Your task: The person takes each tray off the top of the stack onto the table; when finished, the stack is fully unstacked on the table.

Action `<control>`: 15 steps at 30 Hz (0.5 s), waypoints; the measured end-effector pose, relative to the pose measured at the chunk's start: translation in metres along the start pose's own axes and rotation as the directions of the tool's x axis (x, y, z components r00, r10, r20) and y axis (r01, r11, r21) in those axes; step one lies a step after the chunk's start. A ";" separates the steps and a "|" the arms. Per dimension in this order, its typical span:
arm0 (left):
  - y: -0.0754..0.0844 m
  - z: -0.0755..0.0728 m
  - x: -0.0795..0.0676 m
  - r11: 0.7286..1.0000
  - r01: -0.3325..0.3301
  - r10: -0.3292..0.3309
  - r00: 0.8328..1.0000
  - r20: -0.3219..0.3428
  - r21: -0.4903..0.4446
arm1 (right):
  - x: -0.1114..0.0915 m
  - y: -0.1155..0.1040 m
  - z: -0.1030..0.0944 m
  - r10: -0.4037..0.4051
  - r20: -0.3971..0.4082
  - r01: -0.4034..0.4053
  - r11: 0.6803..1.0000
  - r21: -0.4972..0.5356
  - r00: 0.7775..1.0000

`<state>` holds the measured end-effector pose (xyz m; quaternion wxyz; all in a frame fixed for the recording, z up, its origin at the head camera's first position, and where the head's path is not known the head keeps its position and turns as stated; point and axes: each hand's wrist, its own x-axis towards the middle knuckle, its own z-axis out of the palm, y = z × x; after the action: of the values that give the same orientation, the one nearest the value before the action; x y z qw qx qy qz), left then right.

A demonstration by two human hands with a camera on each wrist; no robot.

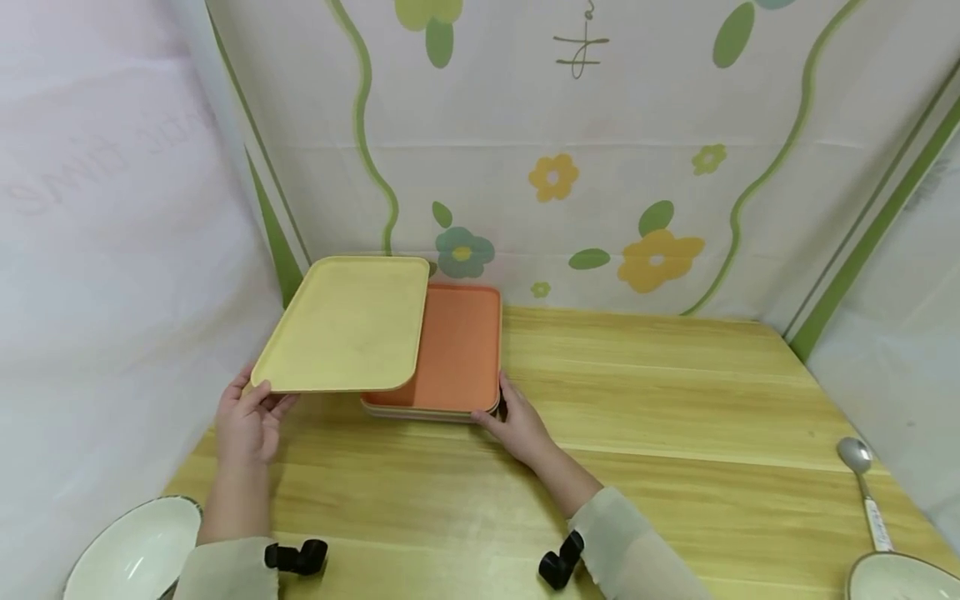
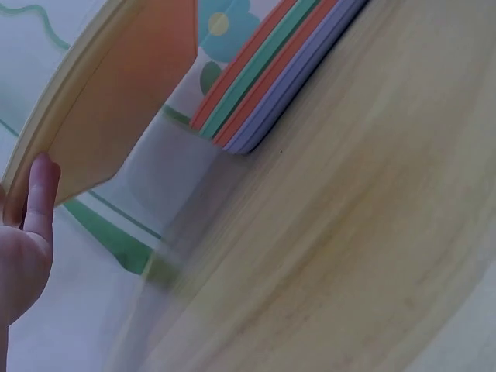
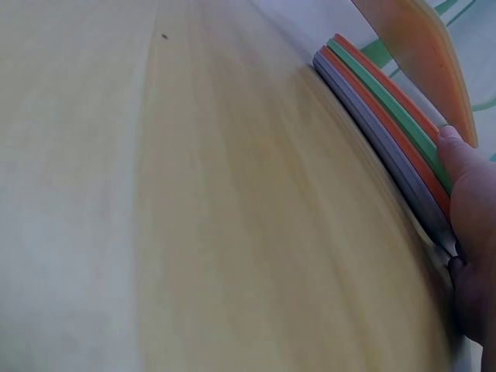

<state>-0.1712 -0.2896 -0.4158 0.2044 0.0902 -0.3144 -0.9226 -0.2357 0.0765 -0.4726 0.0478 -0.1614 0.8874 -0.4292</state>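
Note:
Raised at a tilt in the head view is a yellow rectangular tray point(image 1: 348, 325). My left hand point(image 1: 251, 417) grips its near left corner, thumb above and fingers below. Under and to the right of it, a stack of trays sits on the table, its top one an orange tray point(image 1: 461, 346). The wrist views show the stack's edges in orange, green and purple layers point(image 2: 267, 93). My right hand point(image 1: 517, 421) holds the stack's near right corner, its thumb along the front edge in the right wrist view point(image 3: 473, 201). The yellow tray hides the left part of the orange one.
A white bowl point(image 1: 135, 554) stands at the near left, partly behind the left sleeve. At the near right are a spoon point(image 1: 866, 492) and another bowl point(image 1: 903, 575), cut off by the frame. Flower-printed white curtains point(image 1: 480, 125) border the wooden table point(image 1: 675, 392) at back and sides.

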 end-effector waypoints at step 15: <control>0.045 0.030 0.012 0.956 0.107 -0.025 0.958 -0.285 0.275 | 0.002 -0.002 0.002 0.003 -0.005 -0.003 1.000 0.005 1.000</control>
<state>-0.1764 -0.3103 -0.3647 0.2000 0.2580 -0.4098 -0.8517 -0.2368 0.0732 -0.4720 0.0467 -0.1590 0.8868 -0.4315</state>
